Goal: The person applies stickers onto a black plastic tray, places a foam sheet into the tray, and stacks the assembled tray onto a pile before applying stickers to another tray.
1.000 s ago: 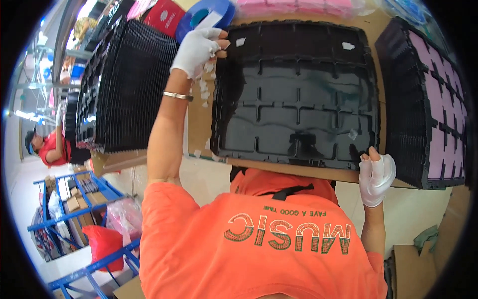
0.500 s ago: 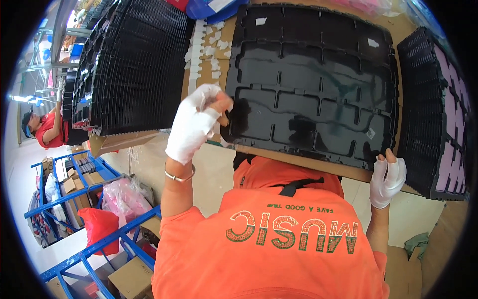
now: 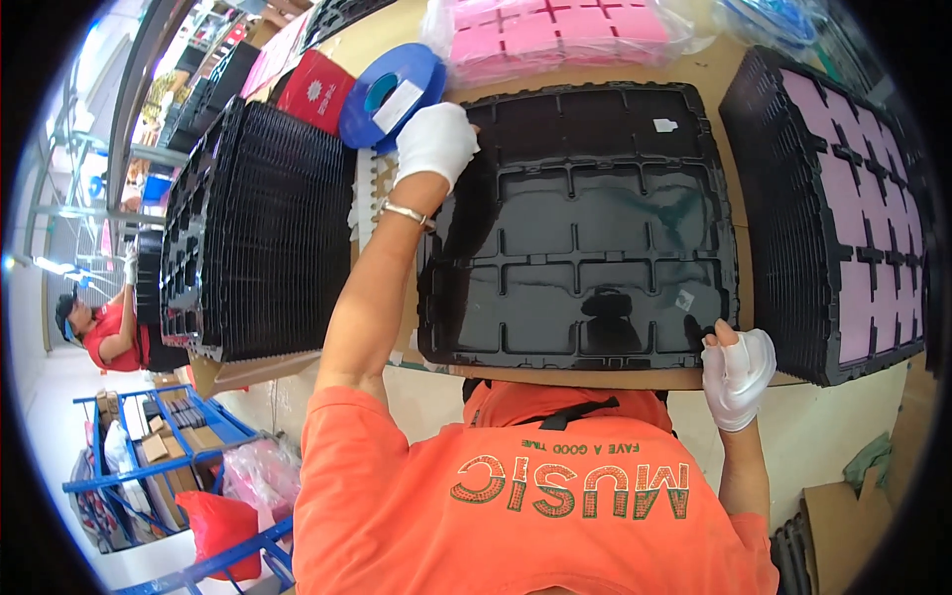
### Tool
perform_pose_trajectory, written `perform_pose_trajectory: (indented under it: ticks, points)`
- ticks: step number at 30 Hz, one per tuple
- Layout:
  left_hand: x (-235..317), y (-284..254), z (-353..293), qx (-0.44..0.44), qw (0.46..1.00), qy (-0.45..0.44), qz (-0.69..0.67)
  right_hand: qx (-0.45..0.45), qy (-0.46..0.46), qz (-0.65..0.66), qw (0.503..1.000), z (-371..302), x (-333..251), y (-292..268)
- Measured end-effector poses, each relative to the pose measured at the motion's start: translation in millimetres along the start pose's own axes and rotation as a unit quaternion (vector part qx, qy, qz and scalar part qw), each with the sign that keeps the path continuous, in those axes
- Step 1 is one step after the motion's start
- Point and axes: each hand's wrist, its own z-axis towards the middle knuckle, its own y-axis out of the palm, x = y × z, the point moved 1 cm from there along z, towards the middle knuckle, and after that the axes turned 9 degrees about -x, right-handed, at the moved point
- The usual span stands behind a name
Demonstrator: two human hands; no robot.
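In front of me lies a shiny black plastic tray point(image 3: 595, 213) with raised ribs, and a small white sticker point(image 3: 665, 126) shows near its far right. My left hand point(image 3: 436, 144), in a white glove with bare fingertips, is curled at the tray's far left corner. Whatever its fingers hold is hidden. At the near right corner, my right hand point(image 3: 739, 377), gloved likewise, grips the tray's rim between thumb and fingers. Beside my left hand is a blue reel point(image 3: 426, 69). White pieces on a backing strip point(image 3: 365, 188) lie left of the tray, partly covered by my arm.
A tall stack of black trays point(image 3: 268, 228) stands on the left. On the right another stack point(image 3: 793, 208) has pink sheets in its top tray. Bagged pink sheets point(image 3: 555, 30) and a red packet point(image 3: 315, 91) lie beyond. A co-worker point(image 3: 111, 332) is far left.
My left hand has moved from the tray's near left side to its far left corner, where it covers a spot that held a white sticker. My right hand keeps its corner. The view has shifted.
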Motion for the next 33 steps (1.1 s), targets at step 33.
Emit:
perform_pose_trajectory:
  ticks: [33]
  points:
    - [-10,8,-17,0.042,0.988,-0.045,-0.138,0.011,0.002,0.005,1.000,3,0,-2]
